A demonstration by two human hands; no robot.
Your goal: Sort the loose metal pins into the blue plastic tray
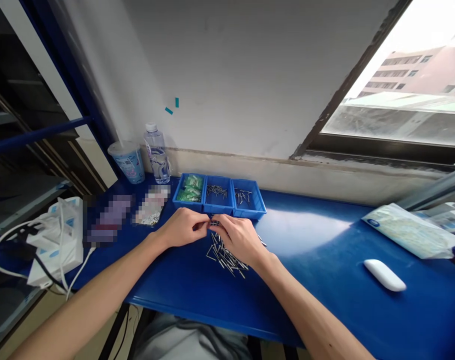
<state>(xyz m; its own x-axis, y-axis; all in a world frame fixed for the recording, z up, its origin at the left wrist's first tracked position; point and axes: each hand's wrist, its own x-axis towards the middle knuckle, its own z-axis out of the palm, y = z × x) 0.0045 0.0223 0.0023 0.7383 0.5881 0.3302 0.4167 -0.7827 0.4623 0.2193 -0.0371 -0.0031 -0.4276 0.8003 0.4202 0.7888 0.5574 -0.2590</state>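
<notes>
Blue tabletop [310, 280] by grey wall [227, 75], window [400, 100] at right. Left fingers [203, 223] and right fingers [220, 225] pinching small metal pins [214, 223] above pin pile [225, 257], near blue bins [249, 199].

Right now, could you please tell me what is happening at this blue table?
A person sits at the blue table, with the left hand and the right hand meeting at the fingertips. A few small metal pieces show between them; I cannot tell which hand grips them. A loose pile of thin metal pins lies partly under the right hand. Just beyond are three joined blue trays: the left one holds green packets, the other two hold some metal pins.
</notes>
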